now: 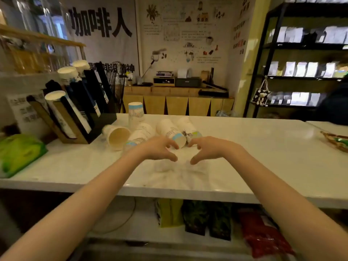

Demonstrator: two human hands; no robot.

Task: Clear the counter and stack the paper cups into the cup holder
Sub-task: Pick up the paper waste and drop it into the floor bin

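Head view, left hand (159,148) and right hand (208,148) empty, fingers spread, just short of toppled paper cups (170,131)

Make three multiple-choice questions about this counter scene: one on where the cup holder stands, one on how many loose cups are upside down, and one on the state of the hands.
1. Where is the cup holder on the counter?
A. at the left
B. at the right
C. on the lower shelf

2. How many of the loose paper cups stand on their rim, bottom up?
A. none
B. one
C. four

3. What are the two hands doing?
A. each holds a cup in the air
B. open, over the counter close to the lying cups
C. folded together

Answers:
1. A, it stands at the left, beside the green packet.
2. B, only the upturned cup stands; the others lie on their sides.
3. B, the left hand and right hand have spread fingers and lift no cup.
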